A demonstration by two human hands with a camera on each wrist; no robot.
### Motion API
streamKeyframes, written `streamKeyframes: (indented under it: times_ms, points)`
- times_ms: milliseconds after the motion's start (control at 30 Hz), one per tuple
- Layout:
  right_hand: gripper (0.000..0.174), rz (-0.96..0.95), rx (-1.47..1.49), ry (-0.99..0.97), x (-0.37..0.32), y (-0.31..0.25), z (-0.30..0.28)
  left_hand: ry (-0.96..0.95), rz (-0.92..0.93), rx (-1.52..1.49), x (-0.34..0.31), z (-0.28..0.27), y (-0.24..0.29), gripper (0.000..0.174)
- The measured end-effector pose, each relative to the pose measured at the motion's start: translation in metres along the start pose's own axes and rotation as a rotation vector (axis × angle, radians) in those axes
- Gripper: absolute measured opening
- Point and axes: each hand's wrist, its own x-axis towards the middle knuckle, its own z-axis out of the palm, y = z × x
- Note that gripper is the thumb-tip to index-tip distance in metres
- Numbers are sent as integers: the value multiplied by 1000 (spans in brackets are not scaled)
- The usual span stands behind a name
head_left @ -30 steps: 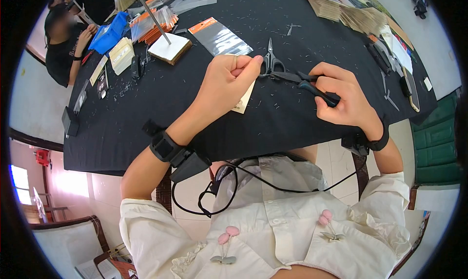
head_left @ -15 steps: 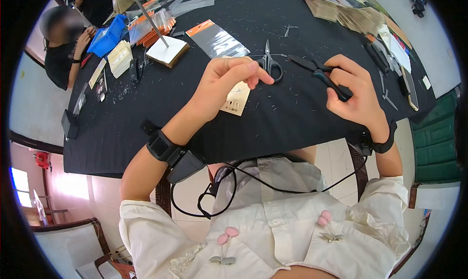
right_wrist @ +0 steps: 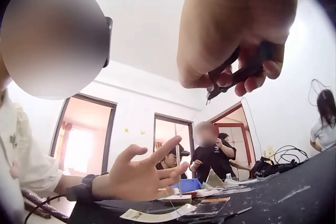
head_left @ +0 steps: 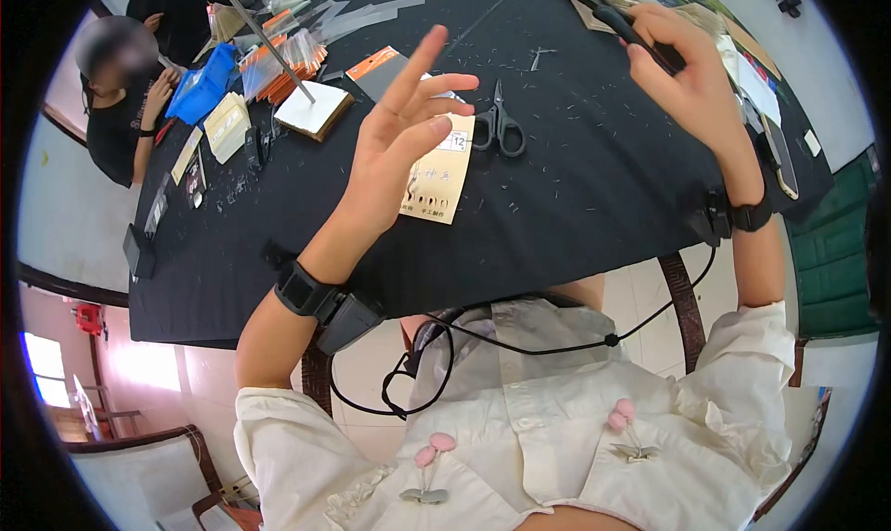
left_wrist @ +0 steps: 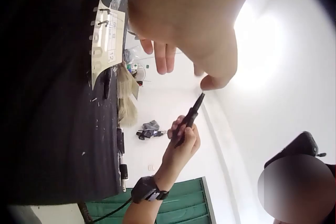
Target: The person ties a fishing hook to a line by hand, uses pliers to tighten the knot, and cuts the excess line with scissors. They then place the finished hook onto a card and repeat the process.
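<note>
My left hand (head_left: 394,150) hovers over the cream card (head_left: 434,183), its index finger pointing away and the other fingers spread. Small dark hooks and a printed 12 show on that card. Out at the far right, my right hand (head_left: 682,81) grips black pliers (head_left: 617,25), raised with the tips pointing away. A thin line (head_left: 492,13) runs between the left index finger and the plier tips. In the right wrist view the fingers curl round the plier handles (right_wrist: 247,69). Black-handled scissors (head_left: 499,127) lie beside the card, and an orange-topped clear bag (head_left: 376,67) is partly hidden behind the left hand.
A metal rod rises from a white-topped block (head_left: 316,115). Left of it are a blue bin (head_left: 206,85) and a card stack (head_left: 227,127). Brown packets (head_left: 594,16) and a phone (head_left: 784,164) lie at right. Clippings litter the black cloth. Another person sits at far left.
My right hand has carried the pliers up and away to the right. My left hand has uncurled and spread its fingers, moving left and uncovering more of the card.
</note>
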Motion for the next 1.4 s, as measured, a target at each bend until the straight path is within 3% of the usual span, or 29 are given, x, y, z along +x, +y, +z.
streamKeyframes:
  times_ms: [133,200,333,400,500,767,833,967,1033,1133,1200,1267,1300,1367,1400]
  points:
    - [17,46,0,-48,2,24,4,-23,-5,18,-1,-10,2,47]
    - [23,-5,-24,70,-3,36,10,-172,12,459,0,-13,1,43]
    - [24,25,-47,51,-11,39,5,-129,-102,580,1,-14,-2,39]
    - [24,84,-131,-14,-14,39,0,48,-286,553,1,-18,-8,34]
    - [23,123,-137,-47,-27,46,-1,-39,-186,829,-4,-27,-8,33]
    - [23,265,48,-339,-56,53,-9,-31,-191,830,6,-44,-5,29]
    - [23,271,17,-373,-58,57,-10,-32,-179,831,7,-46,-2,28]
    - [22,328,-128,-364,-53,73,-6,-205,-98,853,8,-40,10,22]
    - [23,418,-256,-457,-48,72,3,-255,-49,877,9,-41,10,20]
    - [23,357,-311,-496,-48,77,12,-231,-33,775,7,-45,7,18]
    - [22,329,-374,-525,-45,70,15,-224,9,999,7,-46,10,22]
    - [18,127,-674,-486,-36,53,18,-207,-22,1034,7,-51,7,24]
    - [18,132,-673,-486,-30,45,24,-188,-51,1068,7,-52,5,27]
    - [15,-129,-332,-300,-14,23,42,-150,-17,1062,4,-51,1,29]
    - [16,-188,-209,-309,-6,11,53,-107,17,1057,3,-51,-1,30]
